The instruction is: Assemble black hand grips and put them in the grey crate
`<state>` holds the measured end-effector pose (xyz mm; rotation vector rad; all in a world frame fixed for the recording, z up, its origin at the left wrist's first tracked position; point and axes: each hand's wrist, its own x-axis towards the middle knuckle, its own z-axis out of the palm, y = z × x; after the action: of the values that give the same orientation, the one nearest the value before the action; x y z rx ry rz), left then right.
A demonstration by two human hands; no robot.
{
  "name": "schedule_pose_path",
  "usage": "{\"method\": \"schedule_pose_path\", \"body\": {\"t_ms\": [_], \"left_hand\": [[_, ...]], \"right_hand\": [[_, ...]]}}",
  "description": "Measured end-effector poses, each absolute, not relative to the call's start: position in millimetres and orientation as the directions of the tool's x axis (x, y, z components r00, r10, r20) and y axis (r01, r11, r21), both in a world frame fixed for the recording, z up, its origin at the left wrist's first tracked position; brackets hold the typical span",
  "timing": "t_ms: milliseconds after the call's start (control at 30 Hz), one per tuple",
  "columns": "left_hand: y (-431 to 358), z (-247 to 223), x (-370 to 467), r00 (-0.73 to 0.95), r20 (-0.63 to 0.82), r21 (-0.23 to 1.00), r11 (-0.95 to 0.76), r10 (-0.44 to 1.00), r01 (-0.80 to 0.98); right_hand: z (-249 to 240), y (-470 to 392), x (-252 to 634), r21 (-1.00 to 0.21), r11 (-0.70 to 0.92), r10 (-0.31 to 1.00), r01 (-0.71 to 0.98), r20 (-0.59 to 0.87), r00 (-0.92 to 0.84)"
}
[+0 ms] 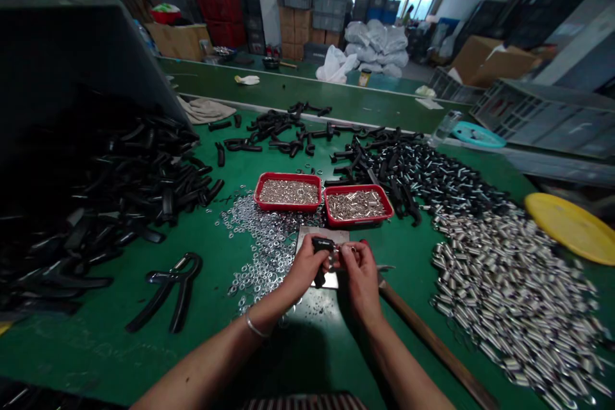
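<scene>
Two hands meet over a metal plate to work a black handle piece

The left hand [307, 266] has its fingers clamped on a black handle piece [323, 244], held above a metal plate [331, 280] near the middle of the green counter [230, 359]. The right hand [361, 272] meets it from the other side, its fingers pinched together on a small metal piece [337, 248] at the end of the black one; the small piece's exact shape is too blurred to tell. A bangle [254, 325] circles the left wrist.

Just beyond the plate, two red trays stand side by side: the left tray [288, 207] holds small metal rings, the right tray [360, 221] short metal pins. Loose washers [254, 259] spread left of the plate. Beside the right hand, a wooden handle [423, 327] slants across the counter toward the near edge.

A large heap of metal springs [514, 288] covers the right side, with a yellow lid [571, 227] next to it. On the left, black handles [163, 182] pile up at the mouth of a dark bin [86, 9]. Nearer the person, a hand grip with two legs [180, 298] lies apart from the heap.
</scene>
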<state>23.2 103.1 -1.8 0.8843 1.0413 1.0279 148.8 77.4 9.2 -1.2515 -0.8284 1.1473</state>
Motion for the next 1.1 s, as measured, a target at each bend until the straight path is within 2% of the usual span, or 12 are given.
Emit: {"method": "schedule_pose_path", "body": {"t_ms": [67, 133, 300, 400, 500, 600, 700, 800, 833, 900, 1000, 1100], "left_hand": [[97, -4, 27, 0.235, -0.300, 0.892, 0.359, 0.925, -0.275], [90, -3, 25, 0.377, -0.321, 0.842, 0.444, 0.869, -0.306], [76, 16, 10, 0.683, -0.214, 0.788, 0.537, 0.698, -0.302], [74, 25, 7, 0.719, -0.149, 0.767, 0.538, 0.679, -0.349], [78, 25, 2, 0.689, -0.149, 0.791, 0.504, 0.709, -0.348], [86, 21, -16, 0.581, -0.223, 0.828, 0.467, 0.783, -0.311], [97, 24, -49, 0.205, -0.215, 0.846, 0.287, 0.955, -0.448], [107, 32, -86, -0.099, -0.166, 0.846, 0.090, 0.981, -0.525], [108, 34, -96, -0.128, -0.158, 0.859, 0.072, 0.979, -0.507], [109, 35, -112, -0.139, -0.157, 0.899, 0.084, 0.978, -0.429], [108, 29, -117, -0.187, -0.146, 0.950, 0.085, 0.971, -0.300], [112, 25, -104, -0.212, -0.083, 0.982, 0.043, 0.974, -0.186]], "right_hand": [[9, 78, 153, -0.998, -0.027, 0.953, -0.053, -0.042, 0.299], [12, 80, 160, -0.999, -0.034, 0.971, 0.031, -0.026, 0.239], [35, 87, 173, -0.996, -0.084, 0.995, 0.027, -0.085, -0.049], [52, 91, 170, -0.995, -0.033, 0.991, 0.091, -0.044, -0.125], [56, 102, 161, -0.997, -0.052, 0.967, 0.057, -0.065, -0.246], [42, 122, 143, -0.998, -0.050, 0.946, 0.047, -0.062, -0.318], [20, 143, 115, -0.948, 0.140, 0.964, 0.284, 0.066, -0.256], [3, 159, 86, -0.673, 0.323, 0.946, 0.665, 0.216, -0.241], [-1, 162, 79, -0.583, 0.337, 0.941, 0.739, 0.232, -0.246], [-5, 167, 68, -0.493, 0.338, 0.939, 0.801, 0.235, -0.251], [-4, 172, 67, -0.493, 0.354, 0.934, 0.795, 0.231, -0.273], [4, 169, 81, -0.635, 0.357, 0.934, 0.685, 0.259, -0.247]]}}
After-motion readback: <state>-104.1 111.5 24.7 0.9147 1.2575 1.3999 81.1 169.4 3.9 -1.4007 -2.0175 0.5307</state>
